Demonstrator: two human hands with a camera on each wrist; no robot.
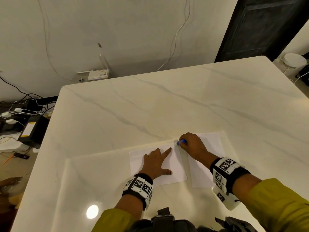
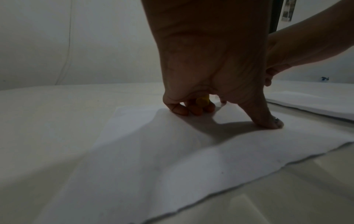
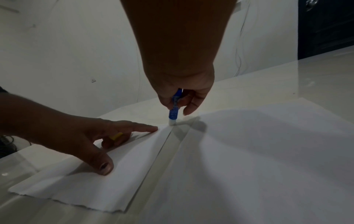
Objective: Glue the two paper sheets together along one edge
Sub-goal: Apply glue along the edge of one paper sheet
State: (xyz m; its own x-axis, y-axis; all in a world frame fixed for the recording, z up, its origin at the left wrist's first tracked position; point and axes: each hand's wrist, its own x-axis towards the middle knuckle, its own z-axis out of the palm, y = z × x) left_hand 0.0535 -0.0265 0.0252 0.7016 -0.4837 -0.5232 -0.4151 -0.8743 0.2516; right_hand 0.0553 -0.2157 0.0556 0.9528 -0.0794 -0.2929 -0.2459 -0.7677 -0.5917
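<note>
Head view bright (one glare spot (image 1: 92, 211)); wrist views dim.

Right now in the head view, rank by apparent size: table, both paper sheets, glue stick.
Table
Then left sheet and right sheet, too alike to rank, the right hand covering part of the right one
Glue stick smallest

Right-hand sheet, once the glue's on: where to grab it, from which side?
Probably the outer right edge of the right sheet, coming from the right. It lies flat on the table, so only an edge can be pinched, and its left edge sits by the glue stick in the right hand.
</note>
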